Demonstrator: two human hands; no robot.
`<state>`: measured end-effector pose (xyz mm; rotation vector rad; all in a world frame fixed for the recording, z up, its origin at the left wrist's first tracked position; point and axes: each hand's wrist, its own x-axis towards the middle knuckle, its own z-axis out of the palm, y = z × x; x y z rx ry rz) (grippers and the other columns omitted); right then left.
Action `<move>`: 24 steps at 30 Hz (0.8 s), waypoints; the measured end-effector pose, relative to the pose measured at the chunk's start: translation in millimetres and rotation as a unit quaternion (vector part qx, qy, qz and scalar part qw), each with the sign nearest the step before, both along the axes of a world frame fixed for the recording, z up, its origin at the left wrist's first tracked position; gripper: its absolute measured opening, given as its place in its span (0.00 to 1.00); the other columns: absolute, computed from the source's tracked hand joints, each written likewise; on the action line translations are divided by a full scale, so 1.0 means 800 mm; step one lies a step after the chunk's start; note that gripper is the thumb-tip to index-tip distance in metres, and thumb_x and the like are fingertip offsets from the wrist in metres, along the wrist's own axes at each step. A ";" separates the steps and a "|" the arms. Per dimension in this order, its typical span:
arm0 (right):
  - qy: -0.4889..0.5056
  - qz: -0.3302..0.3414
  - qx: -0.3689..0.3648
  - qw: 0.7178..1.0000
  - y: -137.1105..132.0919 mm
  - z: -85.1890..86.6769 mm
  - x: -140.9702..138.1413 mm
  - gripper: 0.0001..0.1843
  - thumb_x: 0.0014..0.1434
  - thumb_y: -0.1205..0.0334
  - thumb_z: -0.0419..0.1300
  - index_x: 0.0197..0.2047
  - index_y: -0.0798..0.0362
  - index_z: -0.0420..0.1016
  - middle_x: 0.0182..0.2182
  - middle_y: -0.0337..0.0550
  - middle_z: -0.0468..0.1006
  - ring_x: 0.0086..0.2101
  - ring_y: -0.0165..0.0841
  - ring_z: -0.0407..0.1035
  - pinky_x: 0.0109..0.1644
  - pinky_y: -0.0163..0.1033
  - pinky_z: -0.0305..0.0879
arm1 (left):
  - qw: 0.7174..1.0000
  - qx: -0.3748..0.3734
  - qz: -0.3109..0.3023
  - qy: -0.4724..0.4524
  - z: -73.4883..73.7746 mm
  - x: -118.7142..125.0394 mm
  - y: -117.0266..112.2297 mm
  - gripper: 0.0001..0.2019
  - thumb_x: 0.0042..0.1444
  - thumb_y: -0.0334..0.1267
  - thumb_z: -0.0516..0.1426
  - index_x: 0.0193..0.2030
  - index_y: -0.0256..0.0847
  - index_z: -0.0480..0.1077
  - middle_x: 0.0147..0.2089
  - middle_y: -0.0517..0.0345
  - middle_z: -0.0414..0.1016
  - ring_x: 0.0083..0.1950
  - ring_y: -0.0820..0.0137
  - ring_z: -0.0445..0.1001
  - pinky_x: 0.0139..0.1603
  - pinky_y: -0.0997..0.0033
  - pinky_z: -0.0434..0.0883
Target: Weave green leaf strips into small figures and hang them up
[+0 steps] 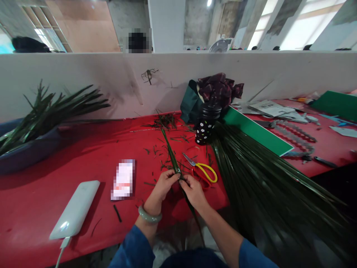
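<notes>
Left grip [165,183] and right grip [194,190] pinch green leaves [172,154] above a red tabletop [89,152] before a white partition [92,70].

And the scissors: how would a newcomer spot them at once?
On the red tabletop, find the right hand. Just beyond it, near dark leaf scraps, lie the scissors, set apart by their pale blades and bright yellow handle loop.

It's a workshop, prob. Red table [30,197] w/ lots of long green leaves [267,182], cut bits [166,121] & scissors [198,165]. Ppl's heads [30,44] past the low wall [97,80].
</notes>
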<state>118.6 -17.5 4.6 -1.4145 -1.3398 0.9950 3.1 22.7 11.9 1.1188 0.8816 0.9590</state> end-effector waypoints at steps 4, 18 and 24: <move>-0.029 0.007 -0.005 1.000 -0.012 0.004 0.012 0.12 0.53 0.56 0.49 0.34 0.55 0.66 0.28 0.41 0.72 0.29 0.30 0.66 0.33 0.34 0.61 | 1.000 -0.008 0.019 0.008 -0.008 -0.004 0.005 0.10 0.42 0.41 0.57 0.25 0.35 0.67 0.22 0.63 0.66 0.25 0.77 0.63 0.28 0.78 0.61; -0.195 0.153 0.030 0.968 -0.169 0.191 0.072 0.04 0.51 0.64 0.52 0.29 0.50 0.68 0.27 0.40 0.72 0.29 0.29 0.67 0.32 0.30 0.63 | 0.993 -0.049 0.111 -0.002 -0.004 -0.013 0.014 0.12 0.38 0.43 0.58 0.25 0.37 0.65 0.20 0.66 0.64 0.20 0.80 0.62 0.21 0.80 0.60; -0.197 0.041 0.100 0.974 -0.022 0.155 0.019 0.09 0.52 0.60 0.51 0.35 0.52 0.69 0.29 0.41 0.74 0.29 0.29 0.67 0.34 0.32 0.61 | 0.993 -0.059 0.103 -0.014 -0.007 -0.016 0.014 0.13 0.37 0.44 0.59 0.24 0.36 0.65 0.19 0.65 0.64 0.19 0.80 0.62 0.21 0.79 0.60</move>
